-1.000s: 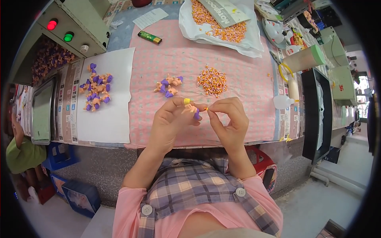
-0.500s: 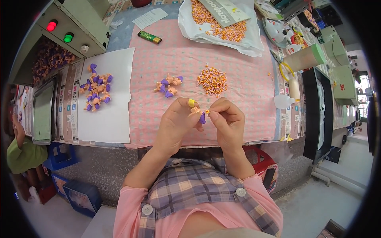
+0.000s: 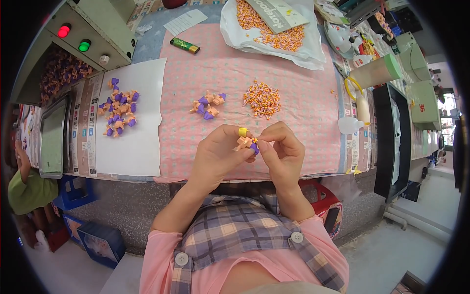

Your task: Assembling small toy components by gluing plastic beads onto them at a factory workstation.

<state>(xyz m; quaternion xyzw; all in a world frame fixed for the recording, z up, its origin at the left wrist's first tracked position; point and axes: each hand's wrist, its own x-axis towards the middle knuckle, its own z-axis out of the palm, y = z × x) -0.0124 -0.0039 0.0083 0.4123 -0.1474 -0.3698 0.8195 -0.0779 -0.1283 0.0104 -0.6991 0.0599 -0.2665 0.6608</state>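
My left hand (image 3: 216, 156), with yellow tape round one fingertip, pinches a small peach-and-purple plastic figure (image 3: 243, 143) above the cloth's front part. With thumb and forefinger closed, my right hand (image 3: 284, 151) holds a tiny orange-yellow piece (image 3: 255, 140) against the figure's purple end. Fingertips partly hide where the two meet. Just beyond my hands lies a heap of tiny orange, yellow and pink pieces (image 3: 262, 100). To its left rests a small cluster of similar peach-and-purple figures (image 3: 208, 105).
More figures (image 3: 117, 109) lie on a white sheet (image 3: 147, 147) at left, beside a machine (image 3: 105, 29) with red and green lights. Farther back are a lighter (image 3: 184, 46) and a bag of pieces (image 3: 308, 54). Scissors (image 3: 350, 81), bottles and a black tray (image 3: 384, 147) stand at right.
My left hand has turned the figure so that more of its peach part shows. The tiny piece in my right hand has come up against its purple end.
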